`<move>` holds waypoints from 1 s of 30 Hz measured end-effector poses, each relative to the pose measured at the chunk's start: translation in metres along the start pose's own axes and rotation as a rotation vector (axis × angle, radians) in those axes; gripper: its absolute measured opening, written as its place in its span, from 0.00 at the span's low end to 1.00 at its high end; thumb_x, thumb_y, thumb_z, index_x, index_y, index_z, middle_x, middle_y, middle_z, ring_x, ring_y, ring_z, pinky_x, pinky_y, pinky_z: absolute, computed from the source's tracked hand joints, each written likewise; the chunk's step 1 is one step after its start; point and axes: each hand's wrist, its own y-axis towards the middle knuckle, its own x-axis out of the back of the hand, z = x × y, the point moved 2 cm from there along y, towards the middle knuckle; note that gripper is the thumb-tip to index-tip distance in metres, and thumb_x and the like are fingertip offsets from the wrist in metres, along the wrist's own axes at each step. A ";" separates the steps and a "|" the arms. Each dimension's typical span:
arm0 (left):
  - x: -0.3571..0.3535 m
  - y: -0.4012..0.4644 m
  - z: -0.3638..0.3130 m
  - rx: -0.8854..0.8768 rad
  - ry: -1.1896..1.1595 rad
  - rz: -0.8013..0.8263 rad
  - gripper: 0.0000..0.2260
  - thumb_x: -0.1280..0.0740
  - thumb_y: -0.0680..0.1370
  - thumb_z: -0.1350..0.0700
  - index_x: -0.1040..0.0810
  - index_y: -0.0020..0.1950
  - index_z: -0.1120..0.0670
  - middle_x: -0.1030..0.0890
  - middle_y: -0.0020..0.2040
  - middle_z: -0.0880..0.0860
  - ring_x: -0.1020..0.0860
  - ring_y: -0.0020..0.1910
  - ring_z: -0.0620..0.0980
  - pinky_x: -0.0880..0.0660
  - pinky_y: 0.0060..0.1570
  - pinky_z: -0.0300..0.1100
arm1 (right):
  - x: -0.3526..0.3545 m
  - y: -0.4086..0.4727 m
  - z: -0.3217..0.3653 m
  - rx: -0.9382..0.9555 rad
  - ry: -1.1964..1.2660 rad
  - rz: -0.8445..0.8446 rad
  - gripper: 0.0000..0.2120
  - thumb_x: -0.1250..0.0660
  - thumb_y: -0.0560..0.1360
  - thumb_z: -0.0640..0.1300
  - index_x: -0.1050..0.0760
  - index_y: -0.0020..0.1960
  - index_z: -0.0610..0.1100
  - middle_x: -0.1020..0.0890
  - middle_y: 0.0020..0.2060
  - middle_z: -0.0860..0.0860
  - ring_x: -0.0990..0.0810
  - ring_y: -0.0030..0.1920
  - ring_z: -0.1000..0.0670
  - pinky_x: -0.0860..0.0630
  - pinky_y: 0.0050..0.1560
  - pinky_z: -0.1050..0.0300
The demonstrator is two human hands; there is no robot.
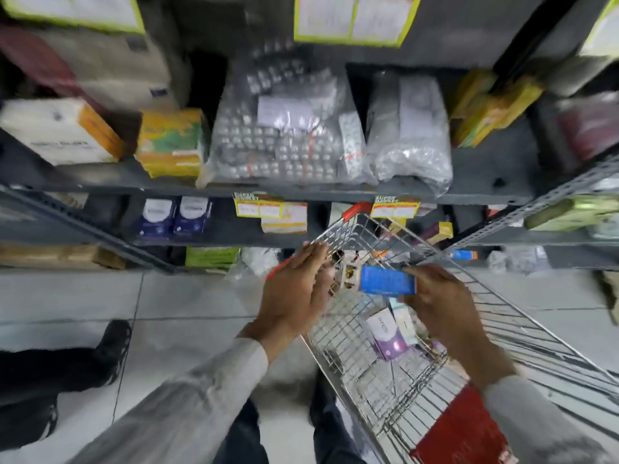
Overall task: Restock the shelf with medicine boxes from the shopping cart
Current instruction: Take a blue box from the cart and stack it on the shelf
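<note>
Your right hand point(442, 306) holds a blue medicine box point(387, 279) by its right end, grip closed on it, box lying roughly level above the wire shopping cart point(368, 360). Your left hand point(298, 289) is open and flat, fingers together, nothing in it, at the cart's left rim just beside the box's left end; contact with the rim can't be told. Grey sleeves on both arms.

Inside the cart: a white-and-purple box point(388, 333) below the blue one, more small boxes under it, blurred. Red handle point(464, 430) at the near end of the cart.

Dark metal shelf point(301, 190) ahead. Middle level holds clear bags of blister packs point(278, 142), a second bag point(408, 128) to its right, a yellow-green box point(172, 142) and a white-orange box point(60, 128) to the left. Lower level has two dark blue boxes point(176, 216) side by side and yellow price tags point(258, 205) on the shelf edge. Tiled floor point(187, 303); someone's dark-trousered leg and shoe point(114, 339) at left.
</note>
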 end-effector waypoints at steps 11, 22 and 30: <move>0.284 0.033 -0.088 -0.363 -0.023 -0.636 0.24 0.37 0.83 0.49 0.32 0.78 0.54 0.33 0.78 0.49 0.38 0.79 0.45 0.40 0.76 0.39 | 0.264 0.029 0.177 0.276 0.137 -0.501 0.23 0.27 0.69 0.56 0.17 0.60 0.46 0.21 0.49 0.57 0.23 0.50 0.57 0.29 0.56 0.65; 0.452 0.104 0.008 -0.028 0.396 -0.654 0.23 0.44 0.84 0.47 0.28 0.74 0.58 0.24 0.73 0.59 0.29 0.74 0.59 0.31 0.72 0.56 | 0.302 0.167 0.354 0.320 0.204 -0.421 0.22 0.21 0.67 0.50 0.17 0.59 0.48 0.16 0.54 0.50 0.19 0.54 0.48 0.26 0.58 0.53; 0.447 0.121 0.050 0.141 0.592 -0.542 0.35 0.60 0.79 0.42 0.33 0.77 0.60 0.30 0.77 0.59 0.35 0.78 0.57 0.42 0.78 0.54 | 0.259 0.222 0.420 0.283 0.135 -0.389 0.24 0.24 0.70 0.55 0.20 0.65 0.52 0.19 0.61 0.52 0.21 0.60 0.48 0.26 0.59 0.54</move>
